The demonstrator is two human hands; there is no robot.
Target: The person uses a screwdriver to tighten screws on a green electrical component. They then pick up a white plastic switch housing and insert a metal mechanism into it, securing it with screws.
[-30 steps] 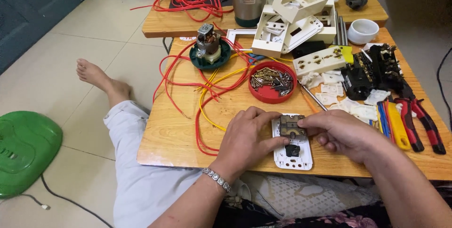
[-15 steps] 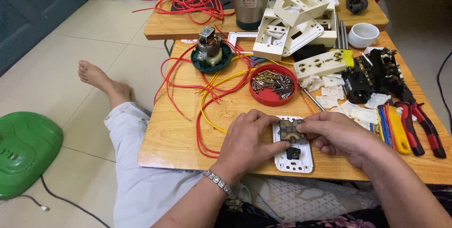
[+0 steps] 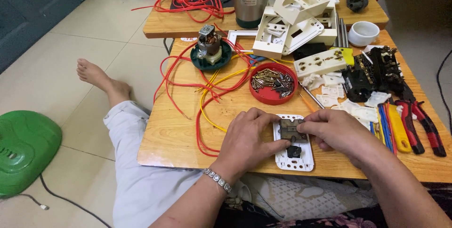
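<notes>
A white switch plate (image 3: 297, 158) lies flat near the front edge of the low wooden table (image 3: 179, 134). A dark square switch module (image 3: 291, 129) sits in its upper opening, and a small black part (image 3: 294, 151) sits below it. My left hand (image 3: 249, 138) rests on the plate's left side with its fingertips on the module's left edge. My right hand (image 3: 336, 129) pinches the module from the right. Both hands press on the same module.
A red dish of screws (image 3: 273, 83) sits behind the plate. Red and yellow wires (image 3: 207, 91) loop to the left by a small motor (image 3: 210, 47). White socket parts (image 3: 296, 21), black parts (image 3: 376, 75), pliers (image 3: 423, 124), screwdrivers and a white cup (image 3: 363, 32) crowd the right.
The view has shifted slightly. Both hands stay on the switch module, with the fingers only adjusting a little.
</notes>
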